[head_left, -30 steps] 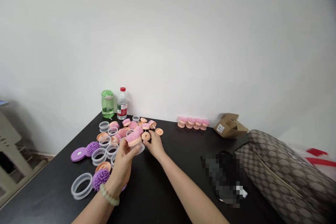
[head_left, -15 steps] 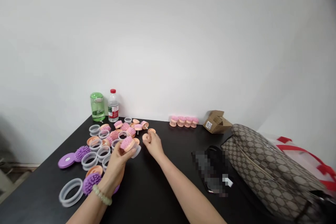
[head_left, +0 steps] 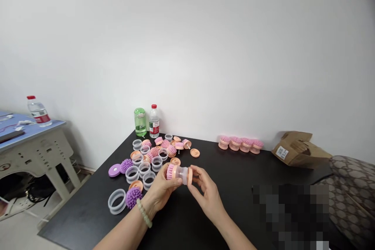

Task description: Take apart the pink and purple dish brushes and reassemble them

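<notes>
Head: one brush (head_left: 181,174), two hands (head_left: 164,189) (head_left: 207,195)

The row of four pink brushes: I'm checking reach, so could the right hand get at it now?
Probably not yet: the right hand holds a peach cap, though nothing seems to block the row.

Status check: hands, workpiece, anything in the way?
Left hand gripping pink bristle head. Right hand holding peach cap. Clear ring between them. Nothing blocking; purple bristle head beside bracelet.
</notes>
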Action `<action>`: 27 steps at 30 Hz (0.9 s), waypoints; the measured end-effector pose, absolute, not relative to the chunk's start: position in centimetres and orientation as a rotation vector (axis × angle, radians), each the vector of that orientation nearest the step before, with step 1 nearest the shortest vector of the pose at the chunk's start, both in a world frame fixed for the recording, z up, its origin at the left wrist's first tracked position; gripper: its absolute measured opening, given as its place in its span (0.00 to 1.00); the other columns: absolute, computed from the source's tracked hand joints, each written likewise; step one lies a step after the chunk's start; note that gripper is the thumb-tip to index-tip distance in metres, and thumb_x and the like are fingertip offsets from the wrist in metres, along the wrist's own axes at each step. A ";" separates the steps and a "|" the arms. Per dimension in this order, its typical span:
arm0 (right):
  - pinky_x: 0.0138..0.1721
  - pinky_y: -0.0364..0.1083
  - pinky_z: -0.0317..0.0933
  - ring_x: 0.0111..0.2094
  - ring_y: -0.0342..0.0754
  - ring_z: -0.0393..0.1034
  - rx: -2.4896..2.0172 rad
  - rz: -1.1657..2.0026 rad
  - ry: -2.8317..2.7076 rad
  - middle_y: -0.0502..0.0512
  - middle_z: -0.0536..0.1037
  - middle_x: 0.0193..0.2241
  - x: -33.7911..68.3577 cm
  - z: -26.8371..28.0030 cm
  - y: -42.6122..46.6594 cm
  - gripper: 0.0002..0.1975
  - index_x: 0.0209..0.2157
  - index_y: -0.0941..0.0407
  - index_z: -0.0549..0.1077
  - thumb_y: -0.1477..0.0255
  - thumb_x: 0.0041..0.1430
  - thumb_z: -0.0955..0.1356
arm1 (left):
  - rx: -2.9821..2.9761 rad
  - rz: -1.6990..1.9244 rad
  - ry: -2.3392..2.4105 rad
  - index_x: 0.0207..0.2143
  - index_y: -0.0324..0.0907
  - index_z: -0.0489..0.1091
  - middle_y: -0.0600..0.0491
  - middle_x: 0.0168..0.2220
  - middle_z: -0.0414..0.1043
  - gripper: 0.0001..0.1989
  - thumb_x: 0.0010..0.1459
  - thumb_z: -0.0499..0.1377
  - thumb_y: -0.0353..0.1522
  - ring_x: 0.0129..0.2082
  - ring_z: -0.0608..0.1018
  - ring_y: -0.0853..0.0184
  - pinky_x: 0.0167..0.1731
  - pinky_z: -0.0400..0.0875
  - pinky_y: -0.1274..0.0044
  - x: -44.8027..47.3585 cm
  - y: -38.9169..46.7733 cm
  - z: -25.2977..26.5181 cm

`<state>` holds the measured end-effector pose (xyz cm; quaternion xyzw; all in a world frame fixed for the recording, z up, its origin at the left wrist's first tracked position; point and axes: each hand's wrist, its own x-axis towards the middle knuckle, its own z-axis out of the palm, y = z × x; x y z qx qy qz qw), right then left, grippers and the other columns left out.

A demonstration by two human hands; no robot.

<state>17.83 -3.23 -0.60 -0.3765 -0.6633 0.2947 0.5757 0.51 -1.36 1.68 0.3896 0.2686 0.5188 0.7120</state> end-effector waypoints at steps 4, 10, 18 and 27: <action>0.49 0.51 0.73 0.48 0.54 0.75 -0.871 0.625 -1.592 0.59 0.75 0.48 17.7 -0.5 -3.6 0.19 0.55 0.52 0.68 0.71 0.62 0.68 | 0.914 1.132 0.603 0.41 0.43 0.72 0.55 0.35 0.73 0.25 0.39 0.76 0.30 0.35 0.75 0.69 0.37 0.70 0.78 0.4 -1.5 1.9; 0.50 0.52 0.73 0.50 0.54 0.74 -0.875 0.566 -1.640 0.61 0.73 0.52 17.8 -0.6 -3.8 0.20 0.57 0.51 0.69 0.71 0.63 0.68 | 0.971 1.138 0.645 0.39 0.42 0.70 0.56 0.33 0.71 0.26 0.37 0.76 0.31 0.33 0.73 0.70 0.34 0.68 0.79 0.5 -1.8 2.5; 0.49 0.54 0.72 0.48 0.56 0.75 -0.926 0.396 -1.704 0.60 0.77 0.50 18.3 -0.2 -3.7 0.20 0.56 0.50 0.72 0.66 0.62 0.70 | 1.053 1.133 0.713 0.37 0.41 0.68 0.57 0.32 0.69 0.25 0.39 0.76 0.34 0.32 0.71 0.70 0.33 0.64 0.79 0.4 -1.8 2.4; 0.55 0.59 0.66 0.58 0.61 0.67 -0.922 0.153 -1.806 0.61 0.79 0.50 18.8 0.3 -3.9 0.21 0.56 0.51 0.73 0.62 0.63 0.70 | 1.118 1.129 0.782 0.32 0.41 0.65 0.59 0.29 0.67 0.23 0.41 0.75 0.37 0.30 0.68 0.72 0.32 0.62 0.79 0.5 -2.3 3.3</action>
